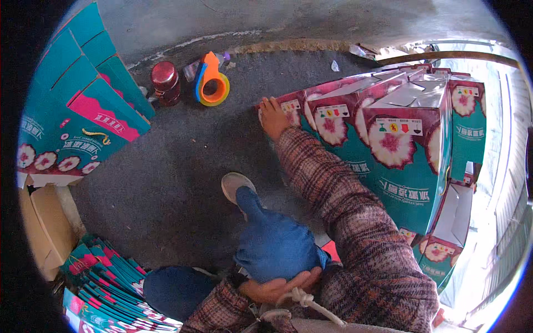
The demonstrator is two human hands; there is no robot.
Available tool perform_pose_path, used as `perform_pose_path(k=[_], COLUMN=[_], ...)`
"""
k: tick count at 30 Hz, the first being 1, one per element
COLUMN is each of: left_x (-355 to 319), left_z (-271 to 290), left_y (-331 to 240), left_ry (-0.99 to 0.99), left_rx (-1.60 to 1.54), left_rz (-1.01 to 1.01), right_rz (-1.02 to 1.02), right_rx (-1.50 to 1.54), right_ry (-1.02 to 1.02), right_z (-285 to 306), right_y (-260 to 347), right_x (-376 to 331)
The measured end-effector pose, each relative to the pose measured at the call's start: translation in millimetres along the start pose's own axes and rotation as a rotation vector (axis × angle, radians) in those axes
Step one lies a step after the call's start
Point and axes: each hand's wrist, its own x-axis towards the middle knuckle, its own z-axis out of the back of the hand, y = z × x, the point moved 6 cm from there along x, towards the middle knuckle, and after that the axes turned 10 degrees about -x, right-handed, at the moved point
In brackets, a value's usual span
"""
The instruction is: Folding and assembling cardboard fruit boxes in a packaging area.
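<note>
My right hand (pixel 273 117) reaches forward to the near-left end of a row of standing cardboard boxes. Its fingers lie over the upper corner of the outermost box (pixel 294 109), touching it and not wrapped round it. The boxes are teal and maroon with pictures of round sliced food; a larger-looking carton (pixel 408 166) stands closer, with its pale top flaps folded shut. My left hand (pixel 280 286) lies against my bent blue-trousered knee, fingers stretched along it and holding nothing. My right forearm, in a plaid sleeve, crosses in front of the boxes.
An orange tape dispenser (pixel 212 83) and a red-lidded jar (pixel 165 83) stand on the dark floor by the wall. Flat teal cartons (pixel 91 105) lean at left, above a brown cardboard box (pixel 50 222). A stack of folded cartons (pixel 108 283) lies beside my leg.
</note>
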Motion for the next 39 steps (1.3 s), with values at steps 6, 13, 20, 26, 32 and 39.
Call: perform_pose_path(k=[6, 13, 20, 26, 32, 39], left_x=[1.3, 1.6, 10.1, 12.5, 4.0, -8.6], left_z=[2.4, -7.5, 7.0, 14.5, 17.1, 25.8], left_y=[-6.8, -27.8, -36.0, -57.0, -79.3, -63.1], left_ry=[-0.038, -0.067, -0.063, -0.104, -0.215, -0.181], left_rx=[0.014, 0.054, 0.025, -0.065, -0.166, -0.153], left_rz=[-0.022, -0.095, -0.097, 0.048, 0.216, 0.262], right_rz=[0.008, 0.036, -0.101, -0.454, -0.627, -0.596], right_rx=[-0.573, -0.892, 0.482, 1.131, 1.372, 1.356], right_ry=[-0.433, -0.178, -0.255, -0.084, -0.016, 0.251], right_z=[-35.1, -58.6, 9.5, -1.6, -33.2, -61.4], right_y=[-4.4, -20.6, -11.3, 19.2, -4.0, -18.4], right_x=[-11.4, -22.2, -74.2, -129.6, -135.0, -144.5])
